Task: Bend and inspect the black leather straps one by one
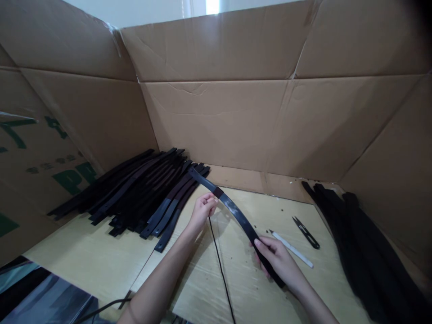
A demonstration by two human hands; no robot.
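Note:
A long curved black strap (238, 213) stretches diagonally over the wooden table, with a dark band (218, 192) around it near its upper end. My right hand (270, 254) grips the lower part of the strap, thumb on top and fingers underneath. My left hand (205, 206) is closed in a pinch beside the dark band, at the top of a thin black cord (221, 265) that hangs down toward the front edge. Right of the strap lie a white pen-like tool (293, 249) and black thread snips (306, 233).
Many similar straps (141, 193) are piled at the left. Long black pieces (364, 247) lie along the right side. Tall cardboard walls (216, 117) enclose the wooden table (195, 288) at the back and both sides. Small dark scraps dot the tabletop.

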